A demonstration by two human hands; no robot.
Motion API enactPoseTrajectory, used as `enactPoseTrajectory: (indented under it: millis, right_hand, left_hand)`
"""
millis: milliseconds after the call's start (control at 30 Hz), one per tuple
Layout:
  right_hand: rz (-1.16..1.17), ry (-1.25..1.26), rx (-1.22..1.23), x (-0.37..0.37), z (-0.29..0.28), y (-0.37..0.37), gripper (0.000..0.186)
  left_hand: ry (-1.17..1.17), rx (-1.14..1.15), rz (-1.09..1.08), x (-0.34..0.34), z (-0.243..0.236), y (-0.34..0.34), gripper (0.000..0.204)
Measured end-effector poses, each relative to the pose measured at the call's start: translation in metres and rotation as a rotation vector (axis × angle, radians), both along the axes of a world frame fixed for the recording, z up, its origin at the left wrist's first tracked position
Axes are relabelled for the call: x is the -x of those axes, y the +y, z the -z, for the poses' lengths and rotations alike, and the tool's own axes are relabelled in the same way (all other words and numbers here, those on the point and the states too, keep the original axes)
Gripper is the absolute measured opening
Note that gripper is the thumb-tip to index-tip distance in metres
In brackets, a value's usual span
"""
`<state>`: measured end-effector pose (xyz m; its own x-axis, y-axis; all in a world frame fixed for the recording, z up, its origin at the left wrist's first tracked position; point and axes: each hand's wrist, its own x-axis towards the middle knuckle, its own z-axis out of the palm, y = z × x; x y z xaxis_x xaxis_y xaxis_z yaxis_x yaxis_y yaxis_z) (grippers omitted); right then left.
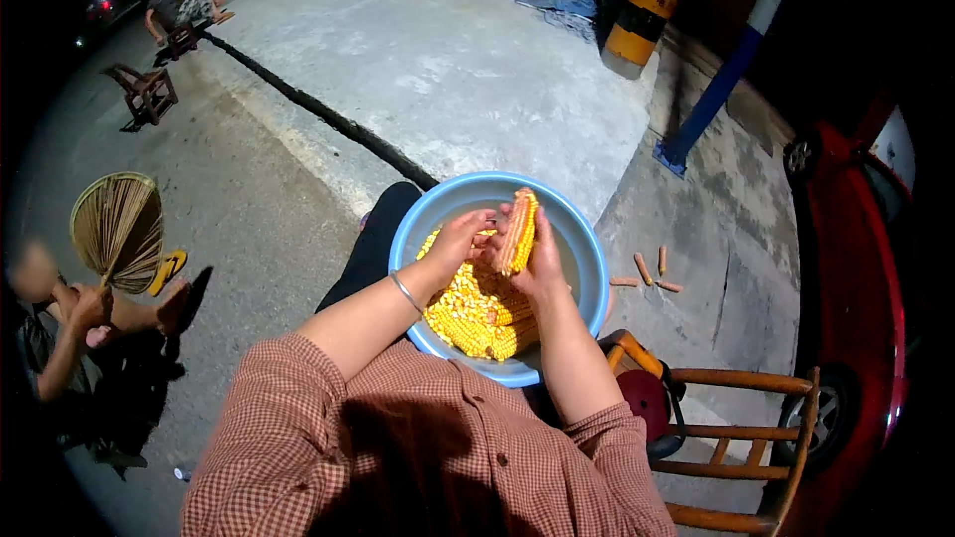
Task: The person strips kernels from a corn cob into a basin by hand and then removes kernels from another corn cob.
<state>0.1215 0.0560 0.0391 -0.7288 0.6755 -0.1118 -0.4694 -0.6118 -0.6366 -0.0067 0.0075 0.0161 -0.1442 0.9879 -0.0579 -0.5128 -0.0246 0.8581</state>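
A concrete pavement (448, 70) fills the upper middle of the frame, with a red vehicle (856, 268) along the right edge and a wooden chair (736, 438) at lower right.

At centre sits a blue plastic basin (587, 249), resting on the person's lap. Its floor is covered by a heap of loose yellow kernels (460, 303), and at least two whole cobs (512, 336) lie among them toward the lower side of the basin, still carrying their grain. The heap is fairly deep, so a good share of the shelling looks done.

Above the basin, just over its upper middle, a corn cob (518, 231) stands nearly upright between the two hands. Most of its visible face still shows rows of kernels, so this cob seems only partly stripped at best.

The right hand (542, 261) is wrapped around the lower part of the cob, gripping it. The left hand (460, 239) is curled against the cob's left side, its fingers and thumb pressed to the kernels; a metal bangle (404, 290) sits on that wrist.

On the ground to the right of the basin lie four bare cobs (647, 273), already emptied, small and scattered.

At left, another person holds a woven fan (117, 229).

What is left, by my reading: the cob in hand and those lying in the basin.
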Motion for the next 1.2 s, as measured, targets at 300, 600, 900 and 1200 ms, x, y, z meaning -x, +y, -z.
enactPoseTrajectory:
  millis: [300,600,900,1200]
  right_hand:
    - [0.264,0.081,-0.010,-0.009,0.020,0.021,0.041]
    - [0.298,-0.077,-0.102,0.001,0.012,0.002,0.048]
    - [0.272,-0.160,-0.157,0.001,0.008,-0.002,0.051]
    - [0.409,-0.109,-0.148,0.013,0.016,-0.004,0.033]
  left_hand:
    - [0.677,-0.183,0.043,-0.010,0.015,-0.004,0.024]
    - [0.775,-0.085,0.137,-0.010,0.006,-0.009,0.025]
    - [0.431,-0.128,0.289,-0.013,0.012,-0.013,0.034]
    - [1.180,-0.251,-0.010,-0.015,0.014,-0.017,0.037]
